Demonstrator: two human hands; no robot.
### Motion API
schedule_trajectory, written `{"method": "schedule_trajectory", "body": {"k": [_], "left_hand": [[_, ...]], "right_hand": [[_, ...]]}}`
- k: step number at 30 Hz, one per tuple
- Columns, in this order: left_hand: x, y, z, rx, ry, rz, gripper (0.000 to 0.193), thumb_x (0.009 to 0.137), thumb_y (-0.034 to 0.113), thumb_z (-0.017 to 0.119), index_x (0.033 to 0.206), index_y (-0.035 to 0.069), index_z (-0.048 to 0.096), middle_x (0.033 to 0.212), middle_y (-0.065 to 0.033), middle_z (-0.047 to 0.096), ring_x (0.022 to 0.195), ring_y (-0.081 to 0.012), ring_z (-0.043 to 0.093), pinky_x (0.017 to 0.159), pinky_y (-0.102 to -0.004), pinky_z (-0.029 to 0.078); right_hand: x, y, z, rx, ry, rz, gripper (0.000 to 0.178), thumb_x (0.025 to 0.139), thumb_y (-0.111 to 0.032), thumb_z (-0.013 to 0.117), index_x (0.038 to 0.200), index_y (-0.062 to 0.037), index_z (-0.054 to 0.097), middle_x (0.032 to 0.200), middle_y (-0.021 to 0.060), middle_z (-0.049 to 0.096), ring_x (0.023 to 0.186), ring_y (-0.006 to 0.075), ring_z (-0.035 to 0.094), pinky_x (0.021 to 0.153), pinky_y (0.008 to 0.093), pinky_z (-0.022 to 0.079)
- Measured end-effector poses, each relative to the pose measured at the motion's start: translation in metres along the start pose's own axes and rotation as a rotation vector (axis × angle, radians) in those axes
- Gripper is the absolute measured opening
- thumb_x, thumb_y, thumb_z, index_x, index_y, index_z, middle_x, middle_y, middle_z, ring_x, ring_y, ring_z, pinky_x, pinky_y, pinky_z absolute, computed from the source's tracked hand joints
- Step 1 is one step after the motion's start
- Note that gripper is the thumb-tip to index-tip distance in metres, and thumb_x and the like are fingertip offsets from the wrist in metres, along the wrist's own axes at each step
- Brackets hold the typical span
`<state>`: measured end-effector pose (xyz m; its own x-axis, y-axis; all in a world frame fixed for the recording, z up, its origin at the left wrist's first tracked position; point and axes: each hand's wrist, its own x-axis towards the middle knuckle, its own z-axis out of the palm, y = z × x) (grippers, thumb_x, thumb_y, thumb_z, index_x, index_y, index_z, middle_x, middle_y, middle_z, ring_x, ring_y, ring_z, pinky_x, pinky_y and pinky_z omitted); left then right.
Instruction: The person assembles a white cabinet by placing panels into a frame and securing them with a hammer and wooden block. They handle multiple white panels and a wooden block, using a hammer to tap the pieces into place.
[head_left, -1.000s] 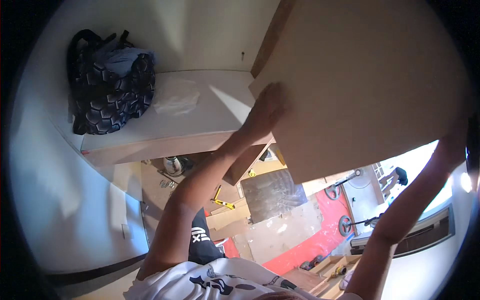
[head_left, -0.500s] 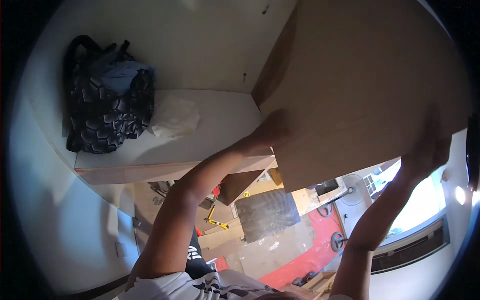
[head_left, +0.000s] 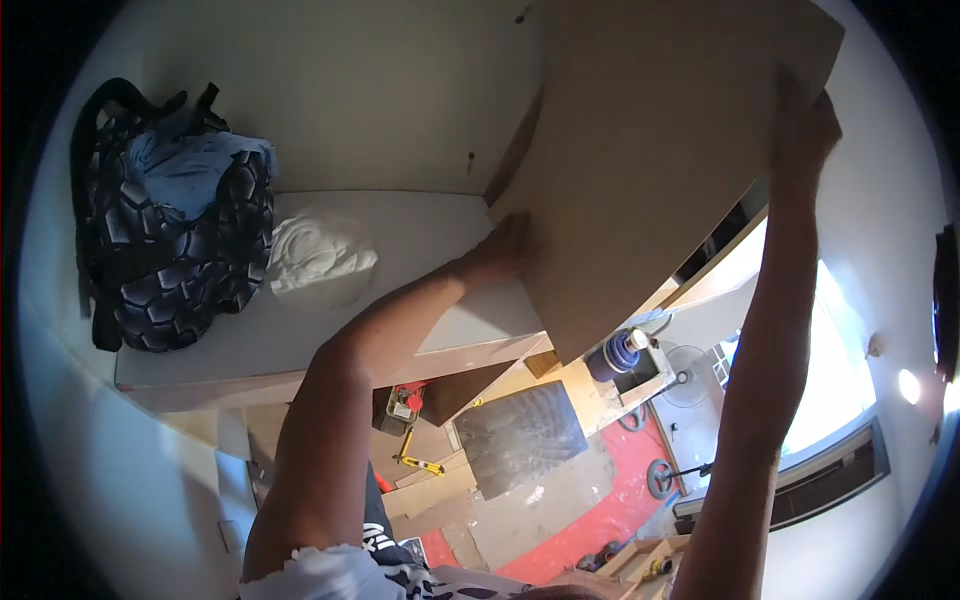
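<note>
A large flat brown board (head_left: 650,150) is tilted up against the pale wall, above a white shelf (head_left: 430,310). At its lower left edge my left hand (head_left: 503,248) grips it, the fingertips dim against the board. My right hand (head_left: 803,135) is closed on the board's right edge, higher up, with the arm stretched out. To the left on the shelf stands a black patterned backpack (head_left: 175,255) with a blue cloth (head_left: 190,165) bulging from its top. Beside the bag lies a crumpled white bundle (head_left: 318,255).
Far below on the floor are a dark stained panel (head_left: 520,437), a yellow folding tool (head_left: 415,458) and red sheeting (head_left: 620,480). A blue cylindrical container (head_left: 613,355) stands near a fan (head_left: 690,372). A bright window (head_left: 815,360) is at the right.
The board has swung, its right edge shifting left and its lower corner slightly up. My right hand has risen with it, and my left hand has moved a little left.
</note>
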<state>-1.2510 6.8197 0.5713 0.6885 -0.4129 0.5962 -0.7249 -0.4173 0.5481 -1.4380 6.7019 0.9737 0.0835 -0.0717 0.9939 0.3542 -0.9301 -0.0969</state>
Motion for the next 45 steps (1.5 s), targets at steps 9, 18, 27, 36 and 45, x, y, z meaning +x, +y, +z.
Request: {"method": "schedule_trajectory", "body": {"k": [9, 18, 27, 36, 45], "left_hand": [[-0.019, 0.043, -0.048, -0.024, -0.047, -0.023, 0.085, 0.082, 0.046, 0.057, 0.135, -0.009, 0.019, 0.133, -0.0342, 0.029, 0.124, -0.0432, 0.035, 0.103, -0.0418, 0.034], [-0.007, 0.007, -0.009, -0.071, -0.045, 0.045, 0.077, 0.087, 0.046, 0.049, 0.136, -0.005, 0.021, 0.137, -0.0298, 0.027, 0.125, -0.0399, 0.035, 0.104, -0.0411, 0.032], [0.002, 0.009, -0.019, -0.046, -0.008, 0.111, 0.058, 0.092, 0.036, 0.041, 0.134, -0.002, 0.027, 0.128, -0.0309, 0.039, 0.113, -0.0412, 0.048, 0.093, -0.0451, 0.04], [-0.002, 0.01, -0.058, -0.374, 0.526, -0.322, 0.057, 0.088, 0.042, 0.048, 0.122, -0.005, 0.045, 0.107, -0.0266, 0.057, 0.1, -0.0369, 0.057, 0.087, -0.0421, 0.043], [-0.045, -0.004, -0.074, -0.532, 0.163, -0.382, 0.056, 0.083, 0.049, 0.057, 0.113, 0.001, 0.057, 0.097, -0.014, 0.064, 0.089, -0.0236, 0.062, 0.083, -0.0356, 0.047]], "right_hand": [[-0.015, -0.015, -0.012, 0.081, -0.237, -0.033, 0.043, 0.084, -0.031, 0.059, 0.117, -0.002, 0.057, 0.097, 0.0105, 0.065, 0.086, 0.0176, 0.06, 0.079, 0.0344, 0.047], [-0.021, -0.011, -0.007, 0.07, -0.219, -0.108, 0.04, 0.084, -0.027, 0.063, 0.116, -0.0043, 0.058, 0.097, 0.0115, 0.066, 0.089, 0.0207, 0.063, 0.08, 0.0332, 0.049], [0.018, 0.035, -0.026, -0.604, -0.149, -0.93, 0.034, 0.087, -0.023, 0.059, 0.12, -0.0184, 0.057, 0.109, 0.013, 0.062, 0.092, 0.0262, 0.064, 0.083, 0.0371, 0.053], [0.018, -0.019, -0.074, -0.654, -0.181, -0.707, 0.043, 0.086, -0.028, 0.059, 0.124, -0.0101, 0.051, 0.115, 0.0144, 0.059, 0.102, 0.0271, 0.06, 0.086, 0.0398, 0.049], [-0.02, -0.052, -0.08, 0.662, -0.284, 0.23, 0.053, 0.083, -0.036, 0.06, 0.116, 0.0039, 0.053, 0.106, 0.0223, 0.061, 0.097, 0.0282, 0.061, 0.085, 0.0373, 0.046]]}}
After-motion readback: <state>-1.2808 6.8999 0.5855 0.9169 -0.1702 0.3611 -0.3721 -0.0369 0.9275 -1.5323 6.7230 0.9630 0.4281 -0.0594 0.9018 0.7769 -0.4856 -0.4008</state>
